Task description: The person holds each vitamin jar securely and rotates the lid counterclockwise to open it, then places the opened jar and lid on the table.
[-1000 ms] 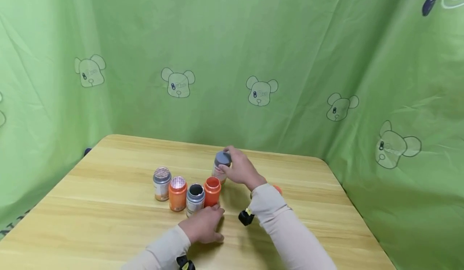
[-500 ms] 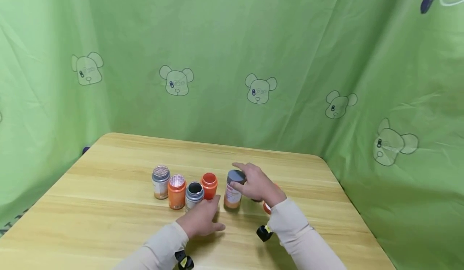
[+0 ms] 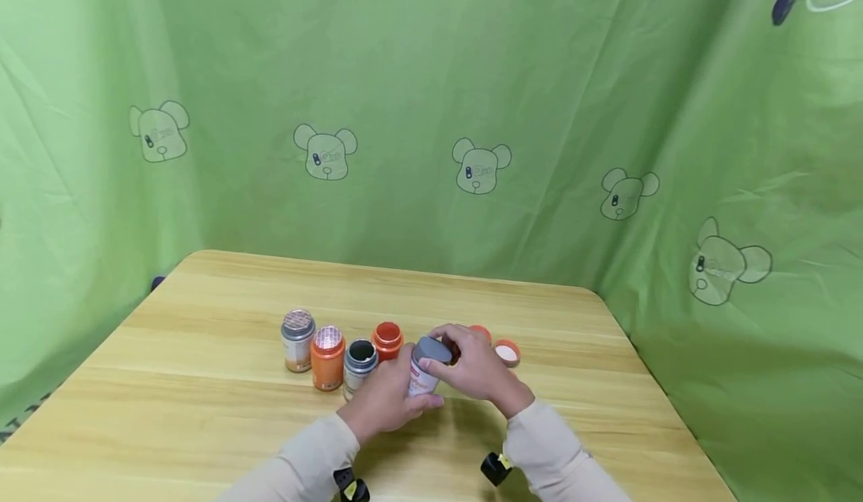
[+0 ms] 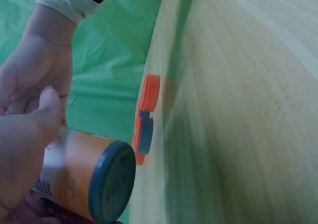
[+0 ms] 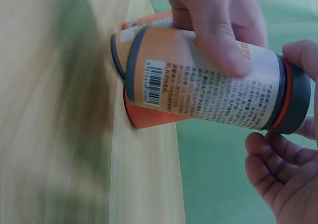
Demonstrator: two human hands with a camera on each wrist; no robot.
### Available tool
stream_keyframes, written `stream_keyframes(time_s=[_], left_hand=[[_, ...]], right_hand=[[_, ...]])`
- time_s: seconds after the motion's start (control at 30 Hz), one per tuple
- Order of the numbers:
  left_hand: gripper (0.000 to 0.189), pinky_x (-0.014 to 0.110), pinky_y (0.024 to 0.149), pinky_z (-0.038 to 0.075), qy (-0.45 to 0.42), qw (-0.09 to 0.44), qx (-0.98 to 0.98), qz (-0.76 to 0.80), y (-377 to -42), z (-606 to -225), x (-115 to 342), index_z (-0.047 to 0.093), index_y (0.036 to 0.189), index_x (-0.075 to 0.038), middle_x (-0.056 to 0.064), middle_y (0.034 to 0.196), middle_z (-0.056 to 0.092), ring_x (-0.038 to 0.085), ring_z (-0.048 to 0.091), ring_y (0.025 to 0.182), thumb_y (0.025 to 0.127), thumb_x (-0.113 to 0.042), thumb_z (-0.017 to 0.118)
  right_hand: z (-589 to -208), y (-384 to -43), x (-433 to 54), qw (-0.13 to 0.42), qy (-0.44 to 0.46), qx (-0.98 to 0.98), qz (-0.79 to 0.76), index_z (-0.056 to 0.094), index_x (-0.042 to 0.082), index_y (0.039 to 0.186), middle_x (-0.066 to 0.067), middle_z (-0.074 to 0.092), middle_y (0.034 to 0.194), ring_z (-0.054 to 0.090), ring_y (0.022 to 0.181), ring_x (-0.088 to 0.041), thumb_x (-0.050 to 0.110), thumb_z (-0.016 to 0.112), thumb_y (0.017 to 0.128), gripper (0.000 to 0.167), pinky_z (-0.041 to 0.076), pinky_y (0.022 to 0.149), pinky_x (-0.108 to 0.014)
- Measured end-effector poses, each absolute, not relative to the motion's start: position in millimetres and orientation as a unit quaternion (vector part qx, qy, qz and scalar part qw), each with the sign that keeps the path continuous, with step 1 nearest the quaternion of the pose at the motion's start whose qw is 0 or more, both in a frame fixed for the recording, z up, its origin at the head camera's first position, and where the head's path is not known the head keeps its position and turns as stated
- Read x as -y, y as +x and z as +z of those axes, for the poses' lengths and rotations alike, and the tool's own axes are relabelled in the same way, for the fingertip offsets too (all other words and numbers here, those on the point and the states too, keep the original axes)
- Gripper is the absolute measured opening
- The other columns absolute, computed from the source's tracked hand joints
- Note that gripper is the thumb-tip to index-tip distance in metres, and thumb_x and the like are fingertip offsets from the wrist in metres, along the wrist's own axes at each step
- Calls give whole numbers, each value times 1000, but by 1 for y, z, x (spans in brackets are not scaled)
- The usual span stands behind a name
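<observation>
My left hand [image 3: 386,398] wraps round a white-and-orange bottle [image 3: 421,383] with a dark base, held off the table and tilted. My right hand [image 3: 477,366] grips its dark grey cap [image 3: 432,348] between thumb and fingers. The right wrist view shows a barcode and small print on the bottle [image 5: 203,80]; a red ring lies just under the cap [image 5: 297,100]. From the left wrist, the dark bottom of the bottle [image 4: 113,182] faces the camera.
Left of the hands stand a grey foil-topped bottle [image 3: 297,346], an orange foil-topped bottle [image 3: 328,366], an open grey bottle [image 3: 360,363] and an open orange-red bottle [image 3: 387,341]. Loose orange lids [image 3: 507,352] lie right, with a dark lid [image 4: 145,134]. Green curtain [image 3: 404,217] surrounds the wooden table [image 3: 202,382].
My right hand has brought the capped bottle from behind the open orange-red bottle towards me, to my left hand. The left hand, earlier beside the bottles, has taken hold of its body.
</observation>
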State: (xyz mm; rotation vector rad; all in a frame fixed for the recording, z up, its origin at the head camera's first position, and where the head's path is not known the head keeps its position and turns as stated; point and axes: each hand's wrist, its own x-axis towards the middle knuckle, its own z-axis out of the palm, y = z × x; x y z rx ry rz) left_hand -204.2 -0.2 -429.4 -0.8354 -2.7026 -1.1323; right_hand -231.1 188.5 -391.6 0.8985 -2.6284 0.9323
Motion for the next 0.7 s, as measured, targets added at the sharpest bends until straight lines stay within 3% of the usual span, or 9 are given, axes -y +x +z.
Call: stream_keyframes(time_s=[0.1, 0.23, 0.5, 0.7], left_hand=[[62, 23, 59, 49, -281, 65, 893, -346, -202, -429, 0, 49, 118, -2, 0, 84, 61, 7, 59, 68, 82, -45, 75], [55, 22, 50, 44, -293, 78, 915, -267, -198, -425, 0, 52, 112, -4, -1, 75, 58, 7, 54, 59, 80, -42, 78], [56, 24, 49, 44, -294, 68, 930, -210, -193, -415, 1, 53, 115, -7, 0, 76, 60, 9, 55, 60, 79, -41, 78], [62, 24, 51, 45, -292, 30, 932, -215, -192, -412, 2, 52, 123, -6, 2, 80, 61, 10, 55, 62, 80, -41, 77]], right_hand=[[-391, -225, -189, 98, 307, 903, 285, 62, 12, 107, 8, 56, 76, 52, 63, -7, 41, 68, 88, 35, 45, 56, -24], [-391, -219, -188, 94, 298, 924, 220, 59, 13, 99, 8, 50, 66, 46, 55, -6, 49, 60, 92, 37, 40, 48, -23], [-393, -216, -189, 77, 299, 919, 245, 58, 17, 97, 10, 51, 70, 46, 56, -5, 45, 60, 93, 28, 40, 49, -24], [-396, -214, -194, 73, 323, 905, 267, 60, 17, 102, 11, 52, 74, 49, 60, -5, 41, 65, 90, 27, 43, 52, -23]])
